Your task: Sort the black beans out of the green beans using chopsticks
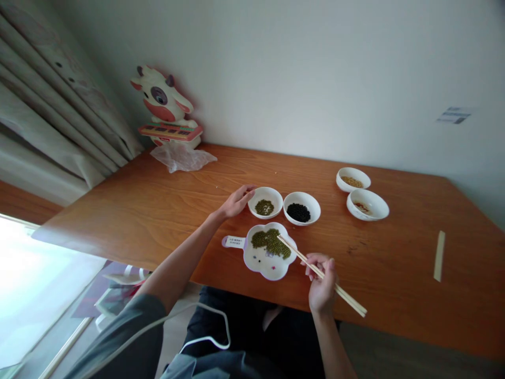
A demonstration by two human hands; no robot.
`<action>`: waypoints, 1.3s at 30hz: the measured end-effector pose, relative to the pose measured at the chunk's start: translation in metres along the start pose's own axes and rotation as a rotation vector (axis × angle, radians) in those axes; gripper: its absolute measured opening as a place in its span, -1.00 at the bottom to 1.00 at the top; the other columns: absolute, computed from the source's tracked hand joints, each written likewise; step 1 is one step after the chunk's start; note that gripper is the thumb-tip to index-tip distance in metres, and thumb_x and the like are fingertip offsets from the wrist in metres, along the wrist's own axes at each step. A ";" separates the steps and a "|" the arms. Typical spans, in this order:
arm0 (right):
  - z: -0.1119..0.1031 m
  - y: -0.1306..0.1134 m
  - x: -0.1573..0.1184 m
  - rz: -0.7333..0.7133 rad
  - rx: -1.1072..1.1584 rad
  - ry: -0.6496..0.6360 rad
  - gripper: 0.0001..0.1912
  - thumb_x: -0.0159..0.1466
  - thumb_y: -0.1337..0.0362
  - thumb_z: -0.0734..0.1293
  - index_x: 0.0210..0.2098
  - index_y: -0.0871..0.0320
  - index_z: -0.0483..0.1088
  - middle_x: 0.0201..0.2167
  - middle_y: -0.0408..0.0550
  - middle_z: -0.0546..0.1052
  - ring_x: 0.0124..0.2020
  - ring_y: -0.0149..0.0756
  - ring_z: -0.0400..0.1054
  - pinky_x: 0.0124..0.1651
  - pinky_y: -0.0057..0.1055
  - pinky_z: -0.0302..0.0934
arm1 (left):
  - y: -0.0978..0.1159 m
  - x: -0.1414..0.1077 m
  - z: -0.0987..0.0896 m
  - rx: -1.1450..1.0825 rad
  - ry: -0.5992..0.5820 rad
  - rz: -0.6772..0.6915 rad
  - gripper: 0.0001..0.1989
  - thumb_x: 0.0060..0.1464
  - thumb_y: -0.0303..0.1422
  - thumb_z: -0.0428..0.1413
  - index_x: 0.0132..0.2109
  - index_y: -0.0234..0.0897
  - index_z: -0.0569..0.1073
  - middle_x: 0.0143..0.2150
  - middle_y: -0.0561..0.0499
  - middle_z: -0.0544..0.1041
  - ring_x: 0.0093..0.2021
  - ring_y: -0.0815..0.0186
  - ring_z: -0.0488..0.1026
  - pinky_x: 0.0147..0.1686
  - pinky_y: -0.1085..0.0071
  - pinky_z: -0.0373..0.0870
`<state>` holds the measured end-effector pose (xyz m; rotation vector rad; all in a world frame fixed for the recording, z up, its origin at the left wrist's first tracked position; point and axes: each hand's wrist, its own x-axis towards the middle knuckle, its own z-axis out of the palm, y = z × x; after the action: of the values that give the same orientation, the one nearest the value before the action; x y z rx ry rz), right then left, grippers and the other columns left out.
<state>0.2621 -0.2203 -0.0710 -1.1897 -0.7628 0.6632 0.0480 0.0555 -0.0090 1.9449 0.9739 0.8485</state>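
Observation:
My right hand holds a pair of wooden chopsticks, whose tips reach over the green beans on a flower-shaped white plate with a purple rim and a handle pointing left. A couple of dark beans lie on the plate. My left hand rests at the left rim of a white bowl of green beans, fingers stretched out. Touching that bowl on its right is another white bowl, with black beans inside. Nothing can be made out between the chopstick tips.
At the right back stand a white bowl with yellowish grains and another bowl with a few reddish-brown bits. A cow-shaped toy keyboard and a clear plastic bag are at the back left. Tape lies on the wooden table.

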 end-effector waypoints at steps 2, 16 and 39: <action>0.000 0.000 0.000 0.019 0.009 -0.022 -0.61 0.40 0.14 0.36 0.15 0.18 0.41 0.10 0.07 0.52 0.01 -0.16 0.49 0.02 -0.09 0.46 | 0.000 0.003 0.003 -0.006 -0.028 0.024 -0.43 0.32 0.04 -0.02 0.19 -0.31 0.46 0.14 -0.17 0.57 0.11 0.11 0.50 0.14 0.22 0.42; -0.001 -0.009 -0.001 0.019 0.037 -0.036 -0.68 0.42 0.11 0.34 0.03 0.21 0.45 -0.09 -0.01 0.57 -0.20 -0.30 0.51 -0.16 -0.26 0.47 | -0.009 -0.003 0.009 0.002 0.053 0.070 -0.58 0.37 -0.06 -0.11 0.00 -0.26 0.48 -0.03 -0.09 0.61 -0.02 0.17 0.52 0.04 0.26 0.40; 0.009 -0.033 0.004 -0.114 -0.093 0.184 -0.29 0.45 -0.16 0.01 -0.51 0.10 0.50 -0.59 -0.05 0.42 -0.48 -0.26 0.30 -0.45 -0.33 0.10 | -0.023 -0.023 -0.003 -0.030 0.003 0.250 -0.48 0.34 -0.13 0.00 -0.55 -0.24 0.10 -0.59 0.13 0.05 -0.55 0.45 0.02 -0.51 0.41 -0.02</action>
<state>0.2591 -0.2200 -0.0367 -1.2632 -0.7065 0.4214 0.0267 0.0468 -0.0323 2.0679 0.7236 0.9990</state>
